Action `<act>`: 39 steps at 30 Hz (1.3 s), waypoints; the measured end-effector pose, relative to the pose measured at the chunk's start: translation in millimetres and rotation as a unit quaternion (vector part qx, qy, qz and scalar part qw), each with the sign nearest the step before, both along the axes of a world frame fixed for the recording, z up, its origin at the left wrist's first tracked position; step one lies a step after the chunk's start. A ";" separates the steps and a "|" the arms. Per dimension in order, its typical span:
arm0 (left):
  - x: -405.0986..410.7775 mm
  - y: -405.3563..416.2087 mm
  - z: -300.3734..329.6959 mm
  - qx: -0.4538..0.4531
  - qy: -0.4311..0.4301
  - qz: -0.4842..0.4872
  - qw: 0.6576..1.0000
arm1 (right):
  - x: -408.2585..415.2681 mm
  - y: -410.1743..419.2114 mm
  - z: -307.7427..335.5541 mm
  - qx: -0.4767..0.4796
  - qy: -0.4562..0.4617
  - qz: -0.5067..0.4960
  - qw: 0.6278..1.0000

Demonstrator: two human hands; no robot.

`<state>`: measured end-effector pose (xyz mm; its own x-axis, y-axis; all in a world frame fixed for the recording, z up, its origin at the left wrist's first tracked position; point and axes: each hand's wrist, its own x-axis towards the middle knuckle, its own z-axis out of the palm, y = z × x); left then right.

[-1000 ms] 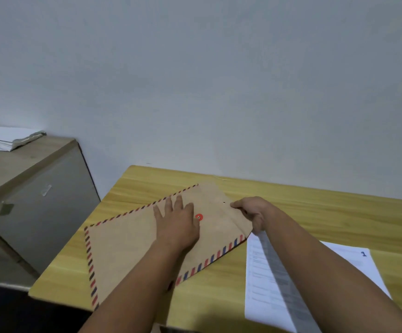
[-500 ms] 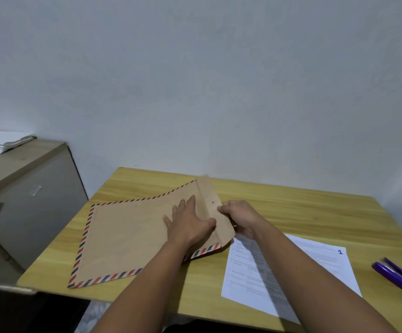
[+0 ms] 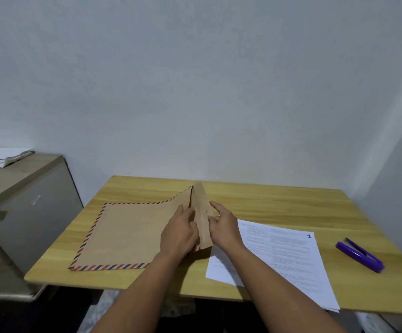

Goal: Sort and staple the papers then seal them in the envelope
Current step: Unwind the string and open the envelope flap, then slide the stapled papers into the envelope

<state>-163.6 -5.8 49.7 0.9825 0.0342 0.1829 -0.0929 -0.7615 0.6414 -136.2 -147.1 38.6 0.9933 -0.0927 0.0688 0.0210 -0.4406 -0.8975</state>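
A large brown envelope with a red-and-blue striped border lies flat on the left half of the wooden table. Its flap at the right end stands nearly upright. My left hand rests on the envelope beside the flap, fingers at the mouth. My right hand pinches the raised flap from the right side. A stack of white printed papers, marked "1" in the top corner, lies to the right, partly under my right forearm. A purple stapler sits further right.
A grey-brown cabinet stands left of the table, with a pile of white papers on top. The wall runs right behind the table's far edge. The near table edge is close to the envelope's bottom border.
The envelope has turned from a diagonal to square with the table. Its flap has been lifted from flat to nearly upright, and both hands have come together at the flap.
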 end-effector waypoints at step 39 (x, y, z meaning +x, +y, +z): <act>14.2 29.9 -58.2 -0.064 -0.053 -0.045 0.996 | -11.1 -232.9 25.7 -0.246 0.328 -0.193 0.891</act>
<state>-149.4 24.0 -8.4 0.9582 -0.0239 0.2850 -0.2292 -0.6600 0.7155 -147.3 -380.0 64.3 0.7354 -0.5556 -0.3878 -0.6756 -0.6451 -0.3569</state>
